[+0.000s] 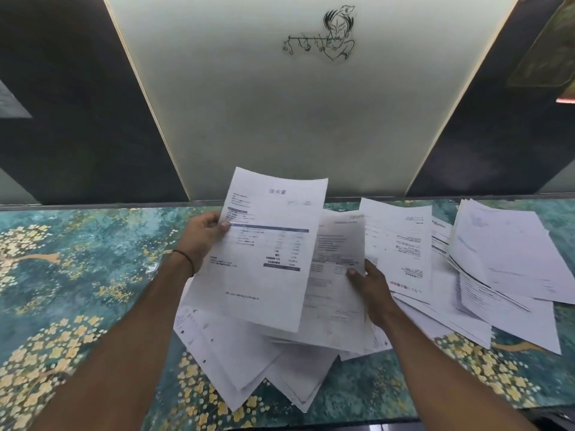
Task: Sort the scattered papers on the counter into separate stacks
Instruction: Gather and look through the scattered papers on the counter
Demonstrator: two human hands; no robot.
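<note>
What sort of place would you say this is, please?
Probably an office or reception desk, though a home is possible: printed invoice-like papers lie scattered on a teal floral counter, backed by a frosted panel bearing a line drawing of a flute player.

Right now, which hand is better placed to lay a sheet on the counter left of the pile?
Left. The left hand already pinches the lifted invoice sheet, next to that stretch of floral counter. The right hand holds a second sheet over the pile, farther away.

White printed papers (404, 244) — loose overlapping heap on floral counter (93, 259), 1 sheet (264, 259) aloft
</note>
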